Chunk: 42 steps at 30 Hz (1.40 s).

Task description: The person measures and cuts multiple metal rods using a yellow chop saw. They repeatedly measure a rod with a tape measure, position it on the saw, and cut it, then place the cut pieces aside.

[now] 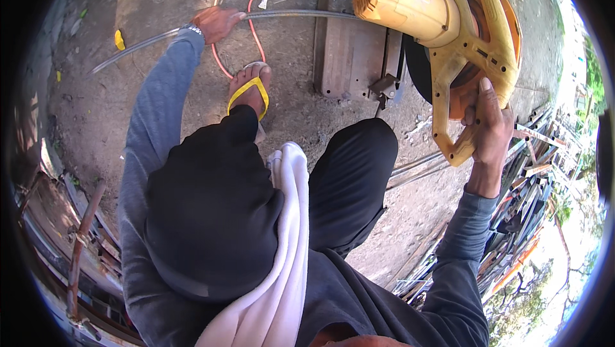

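A yellow cut-off saw (410, 7) with a dark cutting disc (419, 68) stands at the upper right on a rusty metal base (349, 52). My right hand (493, 123) is closed round the saw's loop handle. At the upper left, my left hand (218, 23) is wrapped over a thin grey metal rod (295, 13). The rod runs from the ground on the left toward the saw, where its far end goes out of sight behind the motor housing. A small metal clamp part (384, 85) sits at the base's near end.
An orange cord (255, 33) loops on the concrete by my foot in a yellow-strapped sandal (256, 94). Piled metal scraps (522, 199) lie at the right. Rusty bars (83, 238) stand at the lower left. A pale towel (282, 238) hangs from me between my knees.
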Each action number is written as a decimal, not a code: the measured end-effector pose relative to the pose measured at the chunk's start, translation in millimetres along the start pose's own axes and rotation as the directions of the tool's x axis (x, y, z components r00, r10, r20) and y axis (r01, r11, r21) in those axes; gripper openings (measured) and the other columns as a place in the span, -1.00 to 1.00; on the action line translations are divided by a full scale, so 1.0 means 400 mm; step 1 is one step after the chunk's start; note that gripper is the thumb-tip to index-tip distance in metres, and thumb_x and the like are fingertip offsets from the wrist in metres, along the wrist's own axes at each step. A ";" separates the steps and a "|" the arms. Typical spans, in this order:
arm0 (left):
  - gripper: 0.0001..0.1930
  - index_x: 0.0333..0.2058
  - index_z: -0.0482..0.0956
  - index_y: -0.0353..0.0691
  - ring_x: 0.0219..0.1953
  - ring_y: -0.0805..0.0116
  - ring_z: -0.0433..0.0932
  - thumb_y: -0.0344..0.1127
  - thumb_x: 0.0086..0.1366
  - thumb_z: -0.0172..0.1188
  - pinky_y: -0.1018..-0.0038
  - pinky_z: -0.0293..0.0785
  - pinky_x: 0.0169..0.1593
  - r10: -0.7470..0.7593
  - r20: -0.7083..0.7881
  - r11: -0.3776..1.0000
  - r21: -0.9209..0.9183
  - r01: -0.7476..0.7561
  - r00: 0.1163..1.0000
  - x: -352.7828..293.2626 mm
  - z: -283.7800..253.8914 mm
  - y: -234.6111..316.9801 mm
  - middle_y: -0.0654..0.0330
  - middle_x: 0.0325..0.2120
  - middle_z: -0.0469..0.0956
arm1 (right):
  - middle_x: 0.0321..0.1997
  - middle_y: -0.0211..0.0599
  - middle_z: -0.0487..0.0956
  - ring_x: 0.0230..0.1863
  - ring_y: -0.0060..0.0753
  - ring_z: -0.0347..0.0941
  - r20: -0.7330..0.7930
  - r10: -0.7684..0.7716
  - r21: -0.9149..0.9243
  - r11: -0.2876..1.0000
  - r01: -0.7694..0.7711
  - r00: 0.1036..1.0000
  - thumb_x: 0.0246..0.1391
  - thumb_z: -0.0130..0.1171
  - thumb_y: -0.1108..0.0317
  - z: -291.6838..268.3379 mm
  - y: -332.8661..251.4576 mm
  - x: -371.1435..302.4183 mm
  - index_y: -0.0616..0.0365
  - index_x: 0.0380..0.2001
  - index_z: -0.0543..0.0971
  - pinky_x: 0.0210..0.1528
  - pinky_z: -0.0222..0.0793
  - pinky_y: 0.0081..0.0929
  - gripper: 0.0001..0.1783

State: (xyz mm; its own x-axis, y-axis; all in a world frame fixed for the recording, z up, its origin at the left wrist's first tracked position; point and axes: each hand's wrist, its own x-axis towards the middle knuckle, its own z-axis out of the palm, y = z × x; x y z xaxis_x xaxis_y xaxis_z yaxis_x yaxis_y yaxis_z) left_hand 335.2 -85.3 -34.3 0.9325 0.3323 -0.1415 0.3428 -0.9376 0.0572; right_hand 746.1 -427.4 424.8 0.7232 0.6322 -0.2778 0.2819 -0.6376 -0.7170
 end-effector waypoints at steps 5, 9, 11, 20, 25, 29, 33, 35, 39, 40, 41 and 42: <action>-0.58 -0.19 0.69 0.00 -0.33 0.02 0.68 0.11 0.52 -0.07 0.07 0.56 -0.20 -0.222 0.306 0.940 -0.183 0.287 0.926 0.063 -0.151 0.063 0.06 -0.32 0.71 | -0.56 -0.40 0.48 -0.60 -0.61 0.30 0.024 -0.009 0.010 1.000 0.009 1.000 0.40 0.10 0.08 -0.009 -0.015 -0.021 0.19 -0.35 0.57 -0.52 0.18 -0.57 -0.62; -0.54 -0.16 0.69 -0.08 -0.27 -0.01 0.69 0.13 0.51 -0.05 0.06 0.58 -0.14 -0.225 0.145 0.903 -0.339 0.262 0.963 0.044 -0.193 0.076 -0.01 -0.31 0.71 | -0.57 -0.42 0.47 -0.60 -0.62 0.29 0.020 -0.010 0.036 0.999 0.010 1.000 0.40 0.10 0.08 -0.002 -0.003 -0.017 0.18 -0.34 0.56 -0.52 0.19 -0.58 -0.63; -0.51 -0.10 0.65 -0.12 -0.19 -0.09 0.67 0.15 0.52 -0.09 0.04 0.56 -0.07 -0.246 0.164 0.885 -0.365 0.291 0.955 0.048 -0.240 0.087 -0.06 -0.26 0.69 | -0.57 -0.43 0.47 -0.60 -0.62 0.29 0.012 -0.009 0.049 0.999 0.008 1.000 0.40 0.10 0.08 -0.005 0.005 -0.018 0.17 -0.33 0.56 -0.52 0.19 -0.59 -0.63; -0.46 0.00 0.57 -0.16 -0.07 -0.20 0.61 0.18 0.54 -0.16 -0.01 0.50 0.03 -0.282 0.217 0.866 -0.361 0.346 0.934 0.015 -0.307 0.065 -0.13 -0.20 0.66 | -0.55 -0.44 0.48 -0.61 -0.64 0.30 -0.043 0.014 0.012 1.000 -0.013 0.999 0.39 0.11 0.07 0.004 0.006 -0.030 0.16 -0.33 0.57 -0.53 0.20 -0.60 -0.63; -0.50 0.12 0.56 -0.11 -0.03 0.01 0.66 0.14 0.50 -0.03 0.10 0.52 0.09 -0.246 0.233 0.886 -0.339 0.316 0.941 0.000 -0.149 -0.009 -0.11 -0.08 0.65 | -0.61 -0.42 0.46 -0.62 -0.62 0.31 -0.017 -0.023 0.026 0.999 0.024 1.000 0.38 0.11 0.06 0.013 0.000 -0.033 0.16 -0.39 0.57 -0.53 0.20 -0.58 -0.61; -0.48 0.05 0.55 -0.16 -0.06 -0.24 0.61 0.18 0.52 -0.08 -0.05 0.53 -0.01 -0.322 0.187 0.879 -0.306 0.366 0.928 0.005 -0.294 0.069 -0.14 -0.13 0.67 | -0.56 -0.43 0.54 -0.58 -0.63 0.41 -0.020 -0.024 0.064 0.998 0.026 1.000 0.26 0.19 0.17 0.001 -0.008 -0.036 0.25 -0.31 0.62 -0.53 0.28 -0.57 -0.69; -0.47 0.17 0.51 -0.02 0.05 -0.23 0.59 0.21 0.49 -0.04 -0.04 0.50 0.10 -0.387 0.234 0.853 -0.276 0.443 0.892 0.009 -0.298 0.068 -0.14 0.00 0.63 | -0.65 -0.50 0.45 -0.63 -0.67 0.32 0.013 -0.020 0.042 0.999 0.020 1.000 0.25 0.22 0.12 -0.018 -0.008 -0.021 0.20 -0.33 0.57 -0.53 0.27 -0.54 -0.68; -0.49 0.13 0.51 -0.08 0.00 -0.30 0.59 0.18 0.50 -0.04 -0.10 0.49 0.03 -0.366 0.235 0.857 -0.293 0.424 0.901 0.001 -0.301 0.066 -0.19 -0.06 0.63 | -0.70 -0.48 0.43 -0.66 -0.63 0.36 0.000 -0.082 0.032 0.996 0.082 0.997 0.25 0.21 0.09 -0.017 -0.006 -0.019 0.22 -0.28 0.57 -0.53 0.30 -0.50 -0.64; -0.52 0.05 0.49 -0.15 -0.05 -0.37 0.57 0.14 0.51 -0.05 -0.14 0.46 -0.05 -0.361 0.311 0.837 -0.307 0.453 0.879 0.030 -0.319 0.086 -0.25 -0.11 0.61 | -0.71 -0.36 0.46 -0.67 -0.49 0.46 -0.027 -0.124 -0.025 0.992 0.124 0.992 0.23 0.20 0.05 -0.029 0.008 -0.031 0.28 -0.21 0.56 -0.50 0.39 -0.41 -0.57; -0.53 0.04 0.49 -0.16 -0.05 -0.37 0.56 0.14 0.51 -0.06 -0.14 0.46 -0.06 -0.384 0.331 0.825 -0.297 0.481 0.862 0.028 -0.329 0.092 -0.25 -0.10 0.61 | -0.71 -0.36 0.45 -0.67 -0.47 0.46 -0.033 -0.127 -0.019 0.992 0.126 0.991 0.24 0.20 0.05 -0.029 0.007 -0.032 0.28 -0.20 0.57 -0.50 0.39 -0.40 -0.57; -0.53 0.04 0.49 -0.15 -0.04 -0.36 0.56 0.13 0.51 -0.06 -0.12 0.46 -0.05 -0.368 0.292 0.834 -0.316 0.452 0.883 0.023 -0.316 0.087 -0.25 -0.09 0.61 | -0.71 -0.36 0.45 -0.67 -0.46 0.46 -0.036 -0.122 -0.015 0.992 0.121 0.992 0.24 0.20 0.05 -0.028 0.006 -0.037 0.28 -0.19 0.57 -0.50 0.39 -0.39 -0.57; -0.53 0.04 0.49 -0.15 -0.02 -0.36 0.56 0.13 0.51 -0.06 -0.11 0.47 -0.04 -0.354 0.252 0.841 -0.335 0.425 0.900 0.021 -0.301 0.078 -0.24 -0.07 0.60 | -0.72 -0.36 0.45 -0.68 -0.45 0.46 -0.036 -0.119 -0.012 0.993 0.119 0.992 0.24 0.20 0.05 -0.031 0.005 -0.041 0.28 -0.18 0.57 -0.50 0.39 -0.38 -0.57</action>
State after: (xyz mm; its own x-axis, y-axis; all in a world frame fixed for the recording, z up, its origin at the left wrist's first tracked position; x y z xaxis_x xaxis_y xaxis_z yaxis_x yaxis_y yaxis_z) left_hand 367.3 -99.3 85.4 0.6896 0.6057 -0.3971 0.7225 -0.6134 0.3190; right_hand 742.8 -444.5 435.9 0.7071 0.6871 -0.1670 0.3732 -0.5633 -0.7372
